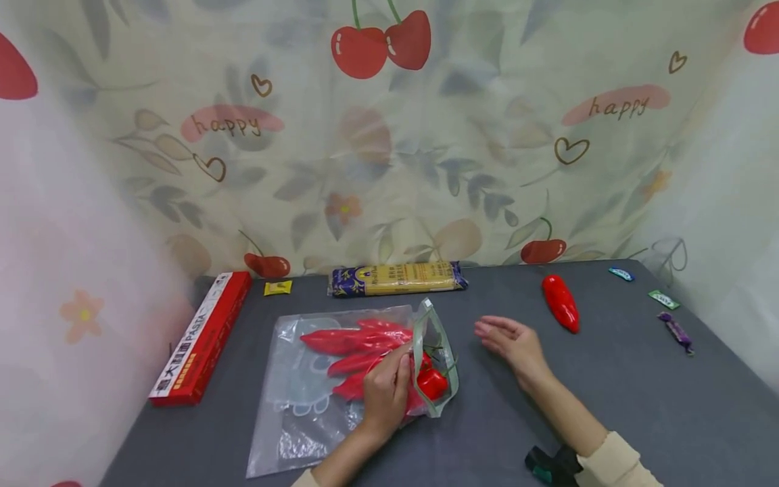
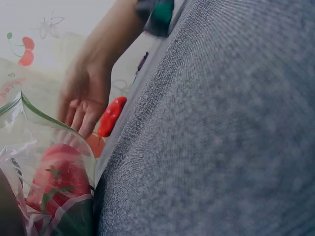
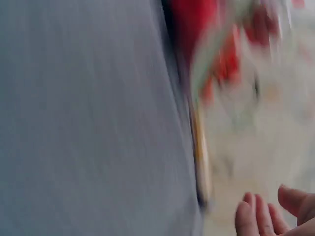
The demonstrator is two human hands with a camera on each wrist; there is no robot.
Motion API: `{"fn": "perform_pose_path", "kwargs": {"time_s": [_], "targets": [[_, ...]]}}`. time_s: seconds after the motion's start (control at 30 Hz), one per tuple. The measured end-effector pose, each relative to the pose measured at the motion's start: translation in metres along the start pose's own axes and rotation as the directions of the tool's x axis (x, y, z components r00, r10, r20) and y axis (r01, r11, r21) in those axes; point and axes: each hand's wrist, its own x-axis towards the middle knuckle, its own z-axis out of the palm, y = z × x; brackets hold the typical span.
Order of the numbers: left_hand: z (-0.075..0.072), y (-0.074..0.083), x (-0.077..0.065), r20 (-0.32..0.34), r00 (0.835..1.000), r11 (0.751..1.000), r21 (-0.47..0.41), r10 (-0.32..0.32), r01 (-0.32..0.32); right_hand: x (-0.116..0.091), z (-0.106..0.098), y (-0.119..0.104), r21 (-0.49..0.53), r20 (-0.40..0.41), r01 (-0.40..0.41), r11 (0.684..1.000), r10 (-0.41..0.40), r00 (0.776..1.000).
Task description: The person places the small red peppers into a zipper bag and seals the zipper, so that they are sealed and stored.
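A clear zip bag (image 1: 298, 433) with a printed pale pattern lies on the table, its mouth standing open to the right. Inside it are several long red peppers (image 1: 341, 341) and, just within the mouth, a red tomato (image 1: 432, 383) with green stems. My left hand (image 1: 387, 392) grips the bag near the mouth, thumb on top. To the right of the mouth my right hand (image 1: 514, 345) hovers with nothing in it, fingers extended together, as the right wrist view also shows (image 3: 266, 216). Beyond that hand lies a loose red pepper (image 1: 560, 304).
At the back lies a pasta packet (image 1: 398, 279), with a small yellow packet (image 1: 278, 287) beside it. A red pasta box (image 1: 201, 338) lies at the left. Small wrapped sweets, including a purple one (image 1: 675, 333), lie far right. A patterned curtain (image 1: 389, 169) hangs behind.
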Motion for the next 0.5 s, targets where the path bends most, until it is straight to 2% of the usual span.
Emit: {"fn": "perform_pose_path", "kwargs": {"time_s": [0.07, 0.1, 0.17, 0.27, 0.33, 0.4, 0.43, 0.5], "targets": [[-0.001, -0.001, 0.0, -0.005, 1.0, 1.0, 0.005, 0.0, 0.0, 0.014, -0.024, -0.009, 0.118, -0.13, 0.077, 0.99, -0.062, 0.99], [-0.001, -0.001, 0.0, -0.006, 1.0, 1.0, 0.006, -0.001, 0.001, 0.021, -0.035, -0.013, 0.182, -0.204, 0.116, 0.976, -0.078, 0.976], [-0.002, -0.002, -0.001, -0.006, 1.0, 1.0, 0.009, -0.001, 0.001, 0.032, -0.055, -0.018, 0.259, -0.356, 0.202, 0.945, -0.101, 0.929], [-0.002, -0.003, -0.002, -0.001, 1.0, 1.0, 0.012, -0.004, 0.004, 0.046, -0.081, -0.023, 0.294, -0.54, 0.266, 0.918, -0.07, 0.839], [-0.002, -0.004, -0.002, 0.003, 1.0, 1.0, 0.015, -0.006, 0.006, 0.052, -0.095, -0.023, 0.251, -0.621, 0.277, 0.928, -0.065, 0.781], [-0.001, -0.003, -0.003, 0.008, 1.0, 1.0, 0.018, -0.009, 0.008, 0.057, -0.108, -0.022, 0.221, -0.666, 0.262, 0.94, -0.051, 0.744], [-0.001, -0.003, -0.003, 0.012, 1.0, 1.0, 0.017, -0.008, 0.008, 0.058, -0.113, -0.021, 0.195, -0.681, 0.239, 0.951, -0.044, 0.731], [0.0, -0.002, -0.004, 0.021, 1.0, 1.0, 0.012, -0.008, 0.008, 0.061, -0.123, -0.018, 0.165, -0.694, 0.17, 0.972, -0.009, 0.72]]}}
